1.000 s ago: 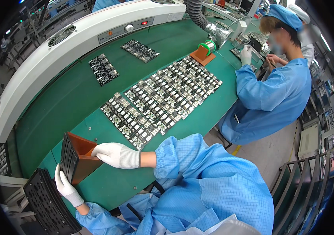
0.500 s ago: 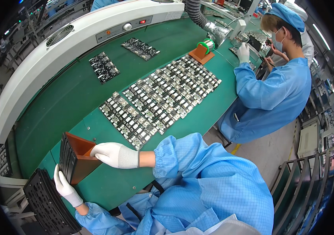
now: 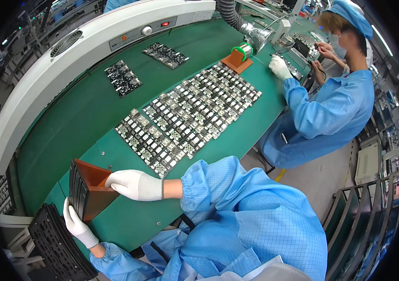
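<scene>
My right hand (image 3: 135, 184), in a white glove, is closed on the near edge of a brown wedge-shaped stand (image 3: 97, 200). Several thin black panels (image 3: 79, 189) lean upright against the stand's left side. At the lower outer side of these panels is my gloved left hand (image 3: 79, 226), its fingers fairly straight along them; part of its grip is hidden. A block of closely laid circuit boards (image 3: 185, 117) covers the green bench (image 3: 129, 220) to the right. Two darker circuit boards (image 3: 123, 78) (image 3: 166, 55) lie farther back.
Black trays (image 3: 61, 243) are stacked beside the bench's left end. A white fan unit (image 3: 101, 33) arches over the back. A solder spool (image 3: 245, 50) stands on a brown holder (image 3: 235, 62). At right sits a co-worker in blue (image 3: 326, 107); a dark rack (image 3: 363, 225) stands behind.
My view has shifted slightly, while both my hands keep their places on the stand and panels. The co-worker's gloved hand has moved left and lower, and the co-worker's head has turned.
</scene>
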